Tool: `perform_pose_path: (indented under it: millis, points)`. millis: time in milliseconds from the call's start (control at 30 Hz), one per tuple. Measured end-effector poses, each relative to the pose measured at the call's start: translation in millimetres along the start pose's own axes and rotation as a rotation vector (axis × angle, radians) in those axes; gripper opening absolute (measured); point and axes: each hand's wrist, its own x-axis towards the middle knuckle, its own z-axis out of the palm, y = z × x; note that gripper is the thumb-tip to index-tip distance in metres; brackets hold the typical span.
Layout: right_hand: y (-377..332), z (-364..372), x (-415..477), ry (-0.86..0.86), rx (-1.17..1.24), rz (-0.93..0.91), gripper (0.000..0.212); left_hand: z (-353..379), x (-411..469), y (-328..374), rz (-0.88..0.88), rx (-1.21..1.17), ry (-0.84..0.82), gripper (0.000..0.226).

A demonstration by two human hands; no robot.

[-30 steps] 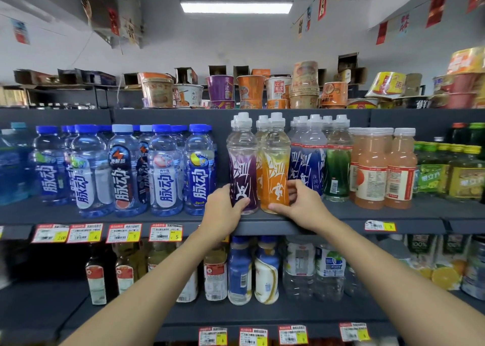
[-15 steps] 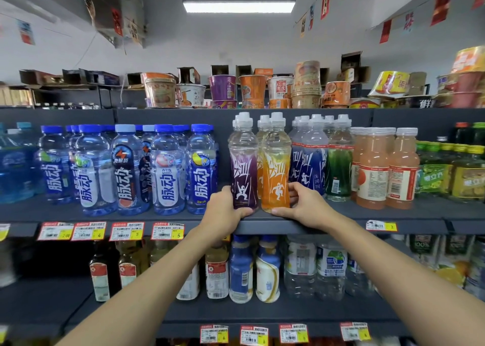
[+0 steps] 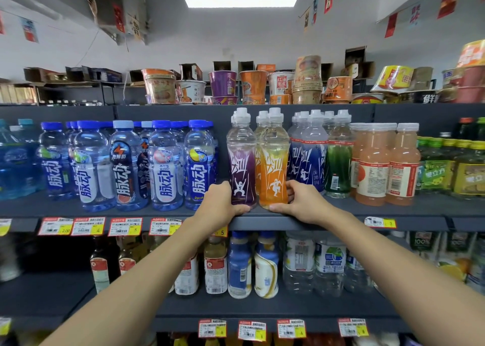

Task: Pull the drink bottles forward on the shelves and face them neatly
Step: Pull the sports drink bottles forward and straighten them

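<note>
A purple sports-drink bottle [image 3: 241,159] and an orange one [image 3: 273,162] stand upright side by side at the front edge of the middle shelf [image 3: 341,214]. My left hand [image 3: 220,204] grips the base of the purple bottle, thumb in front. The base of the orange bottle is held by my right hand [image 3: 301,204], its thumb lying along the shelf edge. More bottles of the same kind, blue [image 3: 309,156] and green [image 3: 338,167], stand further back to the right.
Blue-capped water bottles [image 3: 126,164] fill the shelf's left side, peach juice bottles [image 3: 385,167] and green-labelled bottles [image 3: 446,169] the right. Cup noodles [image 3: 252,85] line the top shelf. The lower shelf holds more bottles [image 3: 265,264]. Price tags [image 3: 126,226] run along the shelf edges.
Both hands keep their hold on the two bottles, which have come slightly forward to the shelf edge. My view has shifted a little.
</note>
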Motion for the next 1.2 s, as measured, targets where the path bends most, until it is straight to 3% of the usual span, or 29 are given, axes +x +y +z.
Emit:
perform_pose_path:
  millis: [1000, 1100, 1200]
  points:
    - [-7.9, 6.7, -7.4, 0.045, 0.022, 0.005, 0.086, 1.9, -10.3, 4.5, -0.070, -0.003, 0.077, 0.058]
    - [-12.0, 6.6, -9.5, 0.049, 0.018, 0.007, 0.086, 3.2, -17.5, 6.3, -0.031, -0.042, 0.168, 0.067]
    - [-15.1, 5.0, -13.3, 0.072, 0.020, -0.001, 0.086, 9.9, -26.4, 8.8, 0.123, -0.050, 0.329, 0.080]
